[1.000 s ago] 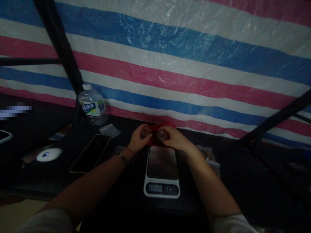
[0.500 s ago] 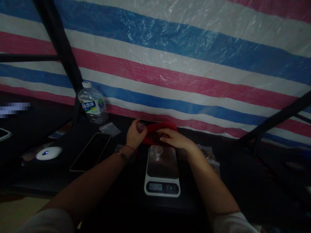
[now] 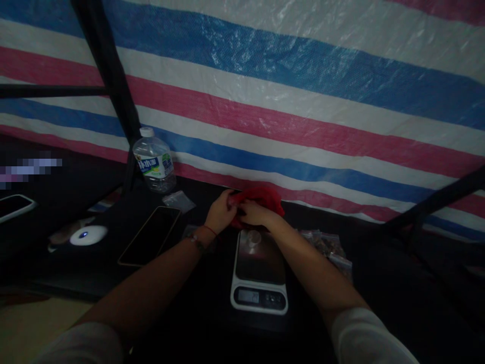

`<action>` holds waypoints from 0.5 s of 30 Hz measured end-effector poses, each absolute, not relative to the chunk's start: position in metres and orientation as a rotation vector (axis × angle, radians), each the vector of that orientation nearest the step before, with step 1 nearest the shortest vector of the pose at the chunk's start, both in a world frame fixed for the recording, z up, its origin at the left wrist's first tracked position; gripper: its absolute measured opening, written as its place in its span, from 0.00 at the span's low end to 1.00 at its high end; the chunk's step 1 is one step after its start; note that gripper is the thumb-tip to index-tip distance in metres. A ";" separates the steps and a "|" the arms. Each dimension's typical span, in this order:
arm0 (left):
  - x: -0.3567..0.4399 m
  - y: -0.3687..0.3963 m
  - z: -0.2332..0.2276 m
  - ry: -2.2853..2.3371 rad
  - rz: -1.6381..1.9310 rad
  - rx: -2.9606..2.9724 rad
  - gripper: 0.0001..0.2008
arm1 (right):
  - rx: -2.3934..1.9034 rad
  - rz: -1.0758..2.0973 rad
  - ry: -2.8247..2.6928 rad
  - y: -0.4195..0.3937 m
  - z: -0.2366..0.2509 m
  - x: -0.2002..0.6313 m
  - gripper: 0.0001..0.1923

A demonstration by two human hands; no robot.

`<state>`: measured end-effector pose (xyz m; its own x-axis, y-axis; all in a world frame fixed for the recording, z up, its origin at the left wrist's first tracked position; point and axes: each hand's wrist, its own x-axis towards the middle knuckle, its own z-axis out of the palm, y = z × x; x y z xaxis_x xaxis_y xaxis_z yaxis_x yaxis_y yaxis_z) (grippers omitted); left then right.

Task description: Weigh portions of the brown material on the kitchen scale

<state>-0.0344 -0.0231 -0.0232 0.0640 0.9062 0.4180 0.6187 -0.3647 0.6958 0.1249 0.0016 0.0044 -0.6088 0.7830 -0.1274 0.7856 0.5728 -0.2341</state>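
Observation:
My left hand (image 3: 221, 210) is curled round what looks like a small clear plastic bag, mostly hidden by the fingers. Close against it, my right hand (image 3: 253, 213) has its fingers drawn together at the same spot; what they hold is too dark to make out. A red plastic bag (image 3: 267, 196) lies open and crumpled behind and under the right hand. Just in front of both hands is a white digital scale (image 3: 261, 263) with a steel plate and a lit display. On the far part of its plate rests a small clear cup (image 3: 253, 238).
Zip bags with brown contents (image 3: 329, 246) lie right of my right forearm. At left are a flat clear bag (image 3: 180, 201), a phone (image 3: 151, 235), a white oval device (image 3: 89, 235) and a large plastic bottle (image 3: 155, 164). A striped sheet (image 3: 303, 101) hangs behind.
My right hand has moved left out of the red bag to my left hand. The red bag's edge has crumpled upward. The whole view has shifted slightly.

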 end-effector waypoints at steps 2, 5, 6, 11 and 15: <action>-0.033 -0.025 -0.021 1.440 1.351 2.010 0.22 | 1.353 -0.435 2.814 0.001 0.003 0.121 0.19; -0.033 -0.025 -0.019 1.459 1.499 1.940 0.19 | 1.285 -0.431 2.886 0.002 0.002 0.121 0.16; -0.034 -0.024 -0.019 1.488 1.532 1.904 0.18 | 1.258 -0.435 2.898 0.003 0.002 0.124 0.15; -0.038 -0.021 -0.021 1.572 1.573 1.801 0.20 | 1.343 -0.410 2.785 0.005 0.008 0.161 0.13; -0.035 -0.023 -0.024 1.565 1.479 1.815 0.23 | 1.492 -0.413 2.729 0.003 0.016 0.180 0.16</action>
<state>-0.0347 -0.0232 -0.0238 -0.1387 0.8651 0.4820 0.5298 -0.3464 0.7742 0.1799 0.0035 0.0155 -0.5476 0.8268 -0.1287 0.8278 0.5130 -0.2270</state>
